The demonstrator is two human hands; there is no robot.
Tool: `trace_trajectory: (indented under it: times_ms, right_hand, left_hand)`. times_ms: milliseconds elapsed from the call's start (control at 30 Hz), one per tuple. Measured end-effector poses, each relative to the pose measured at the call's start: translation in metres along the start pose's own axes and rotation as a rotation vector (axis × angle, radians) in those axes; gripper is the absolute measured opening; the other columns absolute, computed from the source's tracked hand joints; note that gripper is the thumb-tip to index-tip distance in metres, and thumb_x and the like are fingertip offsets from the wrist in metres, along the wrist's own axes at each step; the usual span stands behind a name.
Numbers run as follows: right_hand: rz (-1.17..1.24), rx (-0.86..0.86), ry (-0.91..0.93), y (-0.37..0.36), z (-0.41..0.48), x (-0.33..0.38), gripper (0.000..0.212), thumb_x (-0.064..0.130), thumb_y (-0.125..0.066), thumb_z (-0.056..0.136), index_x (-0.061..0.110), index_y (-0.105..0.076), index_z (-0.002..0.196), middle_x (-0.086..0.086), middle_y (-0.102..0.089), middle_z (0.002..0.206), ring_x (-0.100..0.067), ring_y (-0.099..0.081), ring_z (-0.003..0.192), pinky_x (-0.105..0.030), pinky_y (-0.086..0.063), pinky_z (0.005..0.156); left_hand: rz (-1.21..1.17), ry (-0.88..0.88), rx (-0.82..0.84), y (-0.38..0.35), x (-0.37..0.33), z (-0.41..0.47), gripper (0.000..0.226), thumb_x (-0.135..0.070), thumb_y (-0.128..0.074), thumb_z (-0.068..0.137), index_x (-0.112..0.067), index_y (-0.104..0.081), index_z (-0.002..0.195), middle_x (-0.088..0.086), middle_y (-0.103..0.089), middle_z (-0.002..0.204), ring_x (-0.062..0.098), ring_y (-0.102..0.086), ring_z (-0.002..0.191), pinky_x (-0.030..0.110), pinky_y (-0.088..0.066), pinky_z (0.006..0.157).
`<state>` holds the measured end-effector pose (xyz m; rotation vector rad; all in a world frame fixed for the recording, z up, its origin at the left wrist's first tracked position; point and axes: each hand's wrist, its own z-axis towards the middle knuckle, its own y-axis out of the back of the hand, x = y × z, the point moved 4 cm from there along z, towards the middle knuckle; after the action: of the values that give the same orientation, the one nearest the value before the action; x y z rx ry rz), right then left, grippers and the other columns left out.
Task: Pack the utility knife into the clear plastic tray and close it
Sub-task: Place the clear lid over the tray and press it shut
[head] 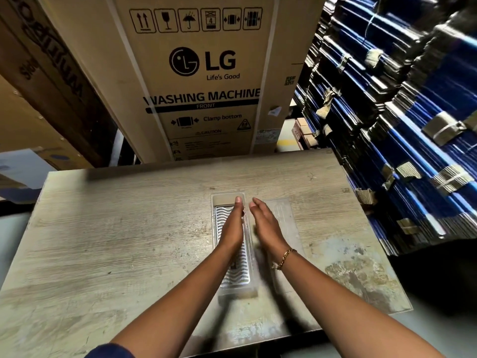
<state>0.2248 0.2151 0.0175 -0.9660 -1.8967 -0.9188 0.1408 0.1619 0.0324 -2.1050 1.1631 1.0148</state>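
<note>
1. Nearest the camera, a dark blue sleeve [111,352] shows at the bottom edge, on the left forearm.
2. Both forearms reach away from the camera over the counter [116,241], a worn, pale wood-grain surface with a scuffed patch at its right side.
3. Left hand [232,226]: flat, fingers straight and together, pointing to the far side. It lies on the ribbed half of the tray [238,275] and grips nothing.
4. Right hand [265,223]: open, fingers extended and slightly spread, just right of the left hand and apart from it. It is over the fold between the two tray halves and holds nothing. Whether it touches the plastic cannot be told.
5. A gold chain bracelet [284,258] sits on the right wrist.
6. The tray is clear plastic and lies open at the counter's middle. Its left half is a long pocket with wavy ribs; its right half, the lid [286,218], lies flat on the counter beside it.
7. Knife: a small dark shape shows through the ribbed pocket near the left wrist, but it is too blurred to identify. The knife's position cannot be told.
8. Beyond the far edge stands a cardboard box [201,81] printed "LG WASHING MACHINE".
9. Right of the counter, bundles [413,104] of flat blue and black sheets are stacked high.
</note>
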Motion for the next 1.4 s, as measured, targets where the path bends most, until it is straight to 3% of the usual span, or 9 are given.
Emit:
trace_trajectory:
  times_ms: [200, 300, 433, 533, 667, 867, 1067, 1267, 1400]
  right_hand:
    - [0.044, -0.147, -0.130, 0.076, 0.015, -0.040, 0.054, 0.055, -0.048, 0.092, 0.025, -0.053, 0.137, 0.001, -0.053, 0.145, -0.022, -0.049, 0.132, -0.046, -0.035, 0.115]
    - [0.031, -0.138, -0.236, 0.104, 0.013, -0.073, 0.041, 0.046, -0.045, 0.099, 0.025, -0.053, 0.133, 0.000, -0.051, 0.146, -0.022, -0.048, 0.133, -0.046, -0.035, 0.115]
    - [-0.065, -0.089, -0.361, 0.121, 0.006, -0.104, 0.048, 0.047, -0.044, 0.099, 0.017, -0.051, 0.136, 0.000, -0.053, 0.134, -0.024, -0.050, 0.127, -0.043, -0.037, 0.111]
    - [-0.125, -0.080, -0.371, 0.125, 0.006, -0.116, 0.043, 0.049, -0.051, 0.091, 0.016, -0.054, 0.119, 0.003, -0.054, 0.108, -0.020, -0.050, 0.106, -0.036, -0.039, 0.093]
    - [-0.165, -0.096, -0.364, 0.127, 0.009, -0.115, 0.036, 0.033, -0.054, 0.097, 0.008, -0.056, 0.123, -0.006, -0.055, 0.109, -0.023, -0.053, 0.102, -0.036, -0.041, 0.090]
    - [-0.236, -0.186, -0.309, 0.136, 0.013, -0.110, 0.020, 0.013, -0.060, 0.089, -0.007, -0.061, 0.087, -0.031, -0.060, 0.086, -0.032, -0.058, 0.077, -0.032, -0.035, 0.067]
    - [-0.190, -0.222, -0.248, 0.141, 0.017, -0.085, 0.025, 0.009, -0.059, 0.090, 0.008, -0.070, 0.112, -0.008, -0.071, 0.105, -0.023, -0.064, 0.093, -0.031, -0.048, 0.081]
    - [-0.070, -0.258, -0.186, 0.129, 0.024, -0.053, 0.023, 0.010, -0.059, 0.091, 0.012, -0.071, 0.111, -0.005, -0.070, 0.108, -0.024, -0.063, 0.099, -0.032, -0.048, 0.086]
    - [-0.032, -0.220, -0.156, 0.107, 0.028, -0.037, 0.018, 0.012, -0.059, 0.091, 0.013, -0.072, 0.103, -0.005, -0.071, 0.099, -0.022, -0.062, 0.087, -0.032, -0.049, 0.074]
  left_hand:
    - [-0.079, 0.162, 0.091, -0.049, 0.012, -0.005, 0.073, -0.064, -0.030, 0.098, -0.012, -0.047, 0.147, 0.012, -0.049, 0.152, 0.030, -0.047, 0.137, 0.046, -0.034, 0.113]
    - [-0.148, 0.308, 0.128, -0.067, 0.035, -0.003, 0.093, -0.077, -0.030, 0.089, -0.012, -0.031, 0.155, 0.018, -0.025, 0.161, 0.041, -0.020, 0.149, 0.057, -0.012, 0.120]
    - [-0.153, 0.348, 0.167, -0.076, 0.054, -0.003, 0.081, -0.073, -0.025, 0.093, -0.015, -0.056, 0.141, 0.016, -0.064, 0.134, 0.032, -0.063, 0.117, 0.040, -0.051, 0.095]
    - [-0.103, 0.339, 0.171, -0.077, 0.065, 0.000, 0.076, -0.070, -0.023, 0.096, -0.018, -0.056, 0.141, 0.013, -0.064, 0.135, 0.024, -0.064, 0.112, 0.035, -0.049, 0.092]
    - [-0.060, 0.357, 0.188, -0.078, 0.066, 0.002, 0.073, -0.067, -0.023, 0.098, -0.017, -0.058, 0.139, 0.010, -0.068, 0.122, 0.014, -0.067, 0.093, 0.025, -0.047, 0.071]
    - [0.033, 0.387, 0.162, -0.078, 0.063, 0.004, 0.083, -0.074, -0.028, 0.092, -0.024, -0.026, 0.157, 0.004, -0.028, 0.164, 0.023, -0.031, 0.148, 0.043, -0.021, 0.117]
    - [0.015, 0.308, 0.171, -0.078, 0.018, -0.015, 0.061, -0.050, -0.031, 0.104, -0.019, -0.027, 0.156, 0.009, -0.035, 0.160, 0.025, -0.036, 0.145, 0.036, -0.031, 0.107]
    - [0.020, 0.217, 0.057, -0.052, 0.012, 0.012, 0.067, -0.059, -0.042, 0.097, -0.019, -0.041, 0.150, 0.008, -0.045, 0.154, 0.029, -0.047, 0.137, 0.035, -0.037, 0.097]
    - [-0.012, 0.179, -0.022, -0.026, 0.005, 0.019, 0.067, -0.062, -0.044, 0.093, -0.017, -0.055, 0.141, 0.011, -0.059, 0.141, 0.030, -0.059, 0.123, 0.040, -0.045, 0.099]
